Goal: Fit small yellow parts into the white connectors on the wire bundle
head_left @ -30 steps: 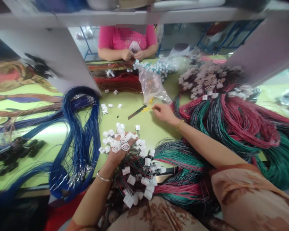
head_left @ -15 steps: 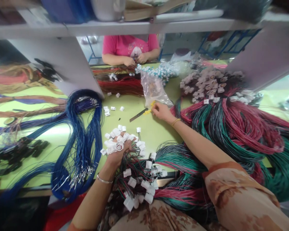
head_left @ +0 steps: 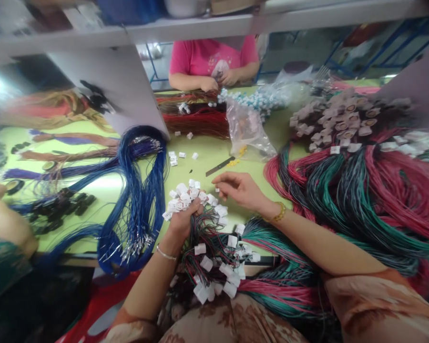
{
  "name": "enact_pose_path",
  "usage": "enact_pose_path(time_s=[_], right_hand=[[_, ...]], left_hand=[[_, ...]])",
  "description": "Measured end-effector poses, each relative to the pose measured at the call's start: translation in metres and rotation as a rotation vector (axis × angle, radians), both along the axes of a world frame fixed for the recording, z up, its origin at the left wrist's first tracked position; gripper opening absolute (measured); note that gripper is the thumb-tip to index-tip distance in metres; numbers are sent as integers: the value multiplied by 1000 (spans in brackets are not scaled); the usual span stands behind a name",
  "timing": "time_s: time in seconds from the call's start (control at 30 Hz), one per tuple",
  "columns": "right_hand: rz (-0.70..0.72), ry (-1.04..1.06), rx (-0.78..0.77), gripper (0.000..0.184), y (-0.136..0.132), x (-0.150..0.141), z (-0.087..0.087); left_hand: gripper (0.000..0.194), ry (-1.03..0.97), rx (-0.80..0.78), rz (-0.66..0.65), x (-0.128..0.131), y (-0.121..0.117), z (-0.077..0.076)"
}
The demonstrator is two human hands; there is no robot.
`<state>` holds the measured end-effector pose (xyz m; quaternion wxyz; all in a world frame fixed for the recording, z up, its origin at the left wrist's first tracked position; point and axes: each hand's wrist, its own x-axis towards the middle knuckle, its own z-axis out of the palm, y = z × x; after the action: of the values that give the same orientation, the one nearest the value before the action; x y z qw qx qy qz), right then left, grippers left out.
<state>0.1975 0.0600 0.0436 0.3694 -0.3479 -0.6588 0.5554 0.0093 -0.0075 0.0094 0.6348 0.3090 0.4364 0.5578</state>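
Note:
My left hand is closed around a bundle of thin wires in black, red and green. White plastic connectors on the wire ends fan out over this hand. My right hand hovers just right of the bundle, thumb and fingers pinched together. What the pinch holds, if anything, is too small to make out. One small white connector shows right by those fingertips. Beyond the hand, small yellow pieces lie beside a flat dark blade and a clear plastic bag.
Blue wires hang over the table edge at left. Red, black and green wire bundles pile up at right, with white connectors behind. A person in a pink shirt sits opposite. Another person's arm enters from the left.
My right hand has drawn back from the yellow pieces toward the connectors at my left hand. The left hand keeps its grip on the bundle. The view has shifted slightly.

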Motion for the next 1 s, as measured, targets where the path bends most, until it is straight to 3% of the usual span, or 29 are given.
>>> enact_pose_path(time_s=[0.17, 0.23, 0.37, 0.6, 1.0], right_hand=[[-74, -131, 373, 11, -17, -7, 1], [-33, -140, 398, 11, -19, -8, 2], [59, -96, 308, 16, -20, -10, 2], [-17, -96, 732, 16, -21, -13, -7], [37, -345, 731, 18, -24, -14, -6]], left_hand=[[49, -6, -10, -35, -1, 1, 1], [48, 24, 2, -18, 0, 1, 0], [43, 21, 29, -12, 0, 0, -1], [41, 82, 65, -12, 1, 0, 3], [35, 204, 92, 59, 1, -1, 1]])
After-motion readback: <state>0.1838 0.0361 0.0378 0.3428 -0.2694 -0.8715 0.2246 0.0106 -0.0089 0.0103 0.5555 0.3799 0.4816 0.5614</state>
